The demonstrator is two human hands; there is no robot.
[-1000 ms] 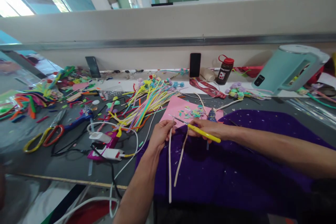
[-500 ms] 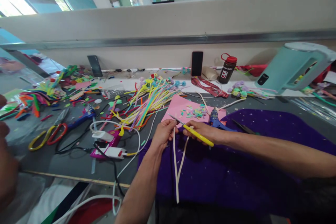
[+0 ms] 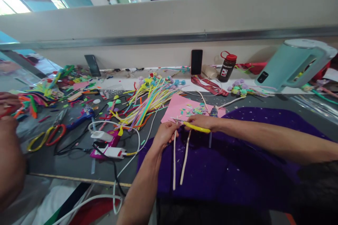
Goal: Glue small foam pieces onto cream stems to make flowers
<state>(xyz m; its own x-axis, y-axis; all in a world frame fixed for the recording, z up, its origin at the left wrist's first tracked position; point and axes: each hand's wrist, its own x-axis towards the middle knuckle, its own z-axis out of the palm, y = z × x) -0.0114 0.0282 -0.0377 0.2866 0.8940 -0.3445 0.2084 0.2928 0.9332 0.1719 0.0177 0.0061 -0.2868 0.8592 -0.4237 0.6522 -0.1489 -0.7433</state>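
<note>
My left hand (image 3: pixel 167 132) is closed, pinching one cream pipe cleaner (image 3: pixel 174 163) near its top. The stem hangs down over the purple cloth (image 3: pixel 227 175). Yellow-handled scissors (image 3: pixel 197 127) are in my right hand (image 3: pixel 202 122), their blades pointing left to the tip of the stem above my left fingers. A second cream pipe cleaner (image 3: pixel 185 158) hangs from under my right hand; how it is gripped is hidden. Just beyond both hands lies a pink sheet (image 3: pixel 171 107) with small coloured clippings (image 3: pixel 194 111) on it. A glue gun (image 3: pixel 213 111) sits partly hidden behind my right forearm.
Bundled coloured pipe cleaners (image 3: pixel 148 107) lie behind and left. A power strip (image 3: pixel 113 140) with cables and red-and-yellow scissors (image 3: pixel 54 133) are further left, near another person's arm (image 3: pixel 10 158). A bottle (image 3: pixel 227 67), a phone (image 3: pixel 196 62) and a kettle (image 3: pixel 293 65) stand along the back.
The scissors have turned from a downward slant to nearly level, with the blades at the stem's tip. The two hanging stems have moved apart at their lower ends. The other person's hand shifted at left.
</note>
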